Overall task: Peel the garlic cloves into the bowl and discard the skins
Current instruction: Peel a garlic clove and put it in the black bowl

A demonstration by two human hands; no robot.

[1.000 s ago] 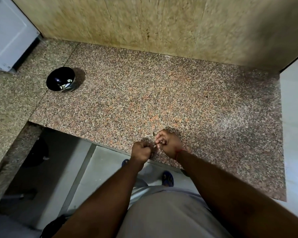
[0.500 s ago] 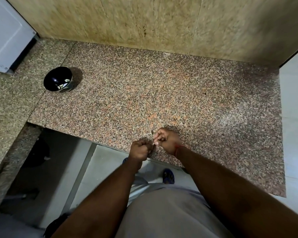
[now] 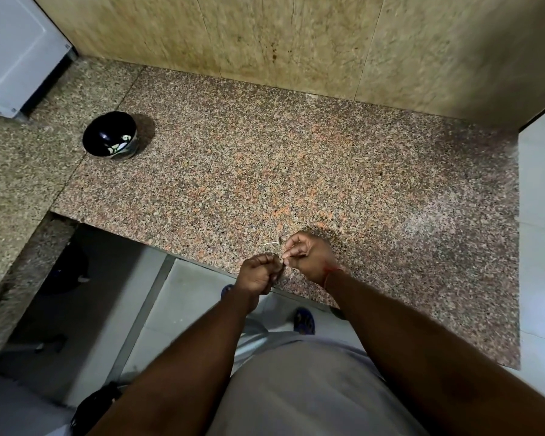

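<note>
My left hand (image 3: 258, 273) is curled into a fist at the counter's front edge, gripping a garlic clove that is almost wholly hidden inside it. My right hand (image 3: 309, 256) is close beside it, its fingertips pinching at the clove's skin between the two hands. A thin pale strip of garlic skin (image 3: 271, 243) lies on the granite just beyond my hands. The black bowl (image 3: 109, 135) with a white pattern inside stands far off at the counter's back left.
The speckled granite counter (image 3: 296, 171) ends at a tan stone wall behind and a white tiled surface (image 3: 541, 215) on the right. A white appliance (image 3: 16, 51) stands at the far left corner. Floor and my feet show below the front edge.
My hands stay together at the counter's front edge, working the clove with small finger movements. The view shifted slightly; the bowl has not moved.
</note>
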